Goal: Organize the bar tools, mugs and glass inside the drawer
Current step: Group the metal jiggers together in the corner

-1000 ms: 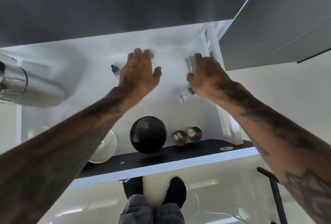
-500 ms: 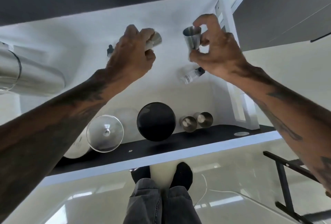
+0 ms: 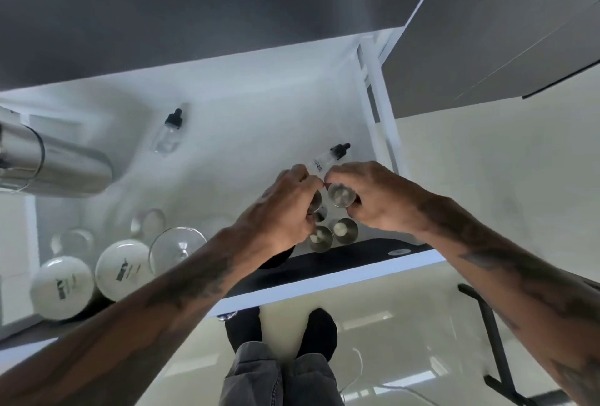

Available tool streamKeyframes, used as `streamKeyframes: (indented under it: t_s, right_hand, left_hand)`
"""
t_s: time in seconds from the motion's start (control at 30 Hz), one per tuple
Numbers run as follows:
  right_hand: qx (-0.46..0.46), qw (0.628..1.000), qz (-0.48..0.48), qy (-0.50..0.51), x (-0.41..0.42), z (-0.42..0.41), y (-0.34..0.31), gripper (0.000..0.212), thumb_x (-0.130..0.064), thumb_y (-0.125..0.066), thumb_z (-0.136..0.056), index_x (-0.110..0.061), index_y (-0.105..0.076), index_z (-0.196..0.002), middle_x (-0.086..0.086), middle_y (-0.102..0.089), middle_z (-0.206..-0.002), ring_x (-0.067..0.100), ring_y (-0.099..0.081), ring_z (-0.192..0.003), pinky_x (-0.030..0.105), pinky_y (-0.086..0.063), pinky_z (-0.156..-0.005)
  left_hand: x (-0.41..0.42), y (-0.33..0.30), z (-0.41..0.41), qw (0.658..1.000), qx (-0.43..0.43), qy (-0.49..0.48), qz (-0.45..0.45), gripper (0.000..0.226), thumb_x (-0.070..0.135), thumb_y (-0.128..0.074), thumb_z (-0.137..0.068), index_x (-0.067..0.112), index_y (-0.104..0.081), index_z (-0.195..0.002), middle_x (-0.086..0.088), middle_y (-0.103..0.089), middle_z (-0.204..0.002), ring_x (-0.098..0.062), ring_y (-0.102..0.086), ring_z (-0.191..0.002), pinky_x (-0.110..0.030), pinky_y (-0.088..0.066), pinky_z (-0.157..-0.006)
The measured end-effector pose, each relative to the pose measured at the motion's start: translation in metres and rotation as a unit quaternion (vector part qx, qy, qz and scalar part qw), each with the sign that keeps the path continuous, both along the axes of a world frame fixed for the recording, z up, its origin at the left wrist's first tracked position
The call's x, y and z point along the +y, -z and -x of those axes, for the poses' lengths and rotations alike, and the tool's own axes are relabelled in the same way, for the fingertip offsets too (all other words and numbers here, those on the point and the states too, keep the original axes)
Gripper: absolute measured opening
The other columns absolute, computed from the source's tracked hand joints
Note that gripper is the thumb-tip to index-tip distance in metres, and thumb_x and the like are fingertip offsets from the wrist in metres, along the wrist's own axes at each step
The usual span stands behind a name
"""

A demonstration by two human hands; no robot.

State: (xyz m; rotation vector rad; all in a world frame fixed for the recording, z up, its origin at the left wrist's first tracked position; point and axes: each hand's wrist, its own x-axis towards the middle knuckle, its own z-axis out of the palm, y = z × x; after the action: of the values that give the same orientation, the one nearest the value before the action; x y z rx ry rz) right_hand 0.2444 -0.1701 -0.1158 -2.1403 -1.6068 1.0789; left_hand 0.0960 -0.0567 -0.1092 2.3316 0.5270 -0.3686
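1. Both hands are hanging low over the drawer's (image 3: 383, 132) front right corner, knuckles nearly touching.
2. Right hand (image 3: 380, 197) is pinching a steel cup (image 3: 341, 195), mouth facing up.
3. Left hand (image 3: 285, 210) is curling round another cup (image 3: 315, 201); it's mostly hidden, so can't tell how tight the grip is.
4. Two more cups (image 3: 331, 236) are standing side by side just below them, against the black front strip.
5. Two droppers (image 3: 168, 132) are lying further back, well apart.
6. White mugs (image 3: 94, 275) and a glass (image 3: 177, 245) are sitting front left, and a shaker (image 3: 55, 165) is lying on its side at the left.
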Motion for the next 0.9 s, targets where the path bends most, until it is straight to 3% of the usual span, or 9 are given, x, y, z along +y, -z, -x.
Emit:
streamKeyframes:
  t_s: [0.1, 0.23, 0.33, 0.43, 0.67, 0.8, 0.9]
  right_hand:
    - [0.005, 0.998, 0.056, -0.009, 0.004, 0.001, 0.007, 0.053, 0.006, -0.067, -0.079, -0.019, -0.054, -0.124, 0.005, -0.060, -0.113, 0.020, -0.062, -0.093, 0.031, -0.056, -0.072]
    - [0.003, 0.995, 0.102, -0.004, 0.008, 0.004, 0.009, 0.061, 0.007, -0.067, -0.078, -0.020, -0.050, -0.130, 0.008, -0.057, -0.114, 0.024, -0.062, -0.095, 0.038, -0.057, -0.076]
    - [0.006, 0.991, 0.131, -0.005, 0.009, 0.005, 0.004, 0.063, 0.006, -0.066, -0.078, -0.018, -0.049, -0.133, 0.008, -0.055, -0.117, 0.022, -0.059, -0.099, 0.034, -0.055, -0.079]
    - [0.003, 0.986, 0.165, -0.003, 0.009, 0.004, -0.003, 0.063, 0.003, -0.065, -0.080, -0.020, -0.049, -0.135, 0.004, -0.054, -0.125, 0.021, -0.056, -0.106, 0.029, -0.051, -0.082]
    - [-0.001, 0.981, 0.193, 0.012, 0.007, 0.002, -0.011, 0.052, -0.005, -0.066, -0.081, -0.022, -0.057, -0.130, 0.003, -0.061, -0.123, 0.016, -0.056, -0.092, 0.022, -0.043, -0.071]
    - [0.007, 0.974, 0.226, 0.033, 0.011, 0.001, -0.014, 0.057, -0.005, -0.064, -0.082, -0.026, -0.054, -0.134, 0.004, -0.060, -0.130, 0.021, -0.063, -0.100, 0.025, -0.051, -0.077]
    - [-0.023, 0.973, 0.218, 0.069, 0.019, -0.006, -0.019, 0.056, 0.001, -0.055, -0.089, -0.020, -0.047, -0.141, 0.008, -0.057, -0.135, 0.024, -0.064, -0.107, 0.025, -0.054, -0.081]
  left_hand:
    - [-0.001, 0.004, -0.003, 1.000, 0.010, 0.005, -0.008, 0.036, 0.009, -0.074, -0.082, 0.014, -0.057, -0.114, -0.002, -0.056, -0.109, -0.018, -0.057, -0.097, -0.026, -0.049, -0.074]
    - [-0.003, 0.007, -0.010, 0.999, 0.038, 0.010, -0.016, 0.043, 0.004, -0.073, -0.084, 0.012, -0.056, -0.123, -0.005, -0.058, -0.112, -0.018, -0.058, -0.092, -0.023, -0.044, -0.070]
    - [-0.002, 0.008, -0.013, 0.997, 0.072, 0.013, 0.000, 0.047, 0.002, -0.072, -0.083, 0.012, -0.057, -0.127, 0.000, -0.055, -0.106, -0.014, -0.055, -0.085, -0.017, -0.037, -0.061]
    - [0.001, 0.006, -0.012, 0.994, 0.109, 0.014, 0.024, 0.054, 0.004, -0.075, -0.081, 0.014, -0.056, -0.131, -0.001, -0.060, -0.117, -0.016, -0.060, -0.090, -0.017, -0.038, -0.060]
    - [0.010, 0.002, -0.009, 0.990, 0.131, 0.015, 0.040, 0.043, 0.015, -0.075, -0.081, 0.023, -0.064, -0.122, -0.004, -0.063, -0.117, -0.022, -0.063, -0.092, -0.020, -0.034, -0.052]
    - [0.016, -0.008, -0.010, 0.990, 0.132, 0.002, 0.055, 0.050, 0.019, -0.072, -0.084, 0.017, -0.059, -0.132, -0.004, -0.063, -0.127, -0.023, -0.065, -0.105, -0.030, -0.052, -0.073]
    - [0.030, -0.014, -0.020, 0.995, 0.068, -0.063, 0.026, 0.026, 0.017, -0.064, -0.089, 0.006, -0.069, -0.113, -0.014, -0.072, -0.109, -0.027, -0.073, -0.087, -0.042, -0.062, -0.069]
